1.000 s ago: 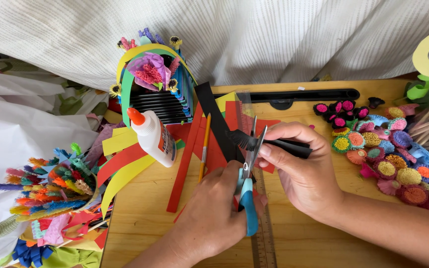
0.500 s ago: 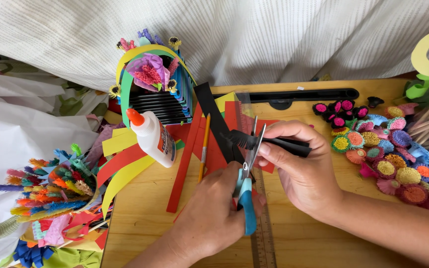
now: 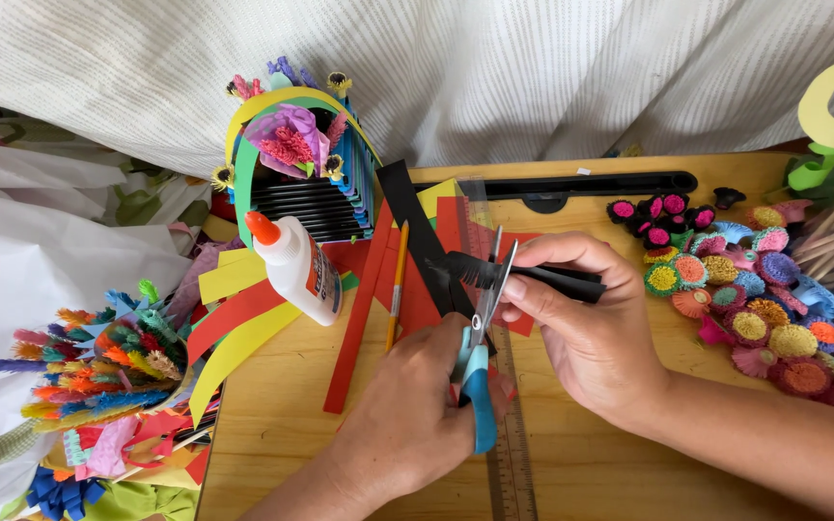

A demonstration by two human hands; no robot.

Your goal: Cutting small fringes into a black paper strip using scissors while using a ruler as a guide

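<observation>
Left hand (image 3: pixel 407 425) fingers closed through blue scissors (image 3: pixel 480 357) handles, blades parted around black paper strip (image 3: pixel 523 277), right hand (image 3: pixel 586 323) fingers pinching that strip above wooden worktop (image 3: pixel 591 473), clear ruler (image 3: pixel 512 453) beneath, glue bottle (image 3: pixel 296 270) well left, paper flowers (image 3: pixel 755 309) right.

scissors (image 3: pixel 480 328): shiny metal, blue plastic; strip (image 3: pixel 533 278): matt paper; table (image 3: pixel 610 463): smooth wood
</observation>
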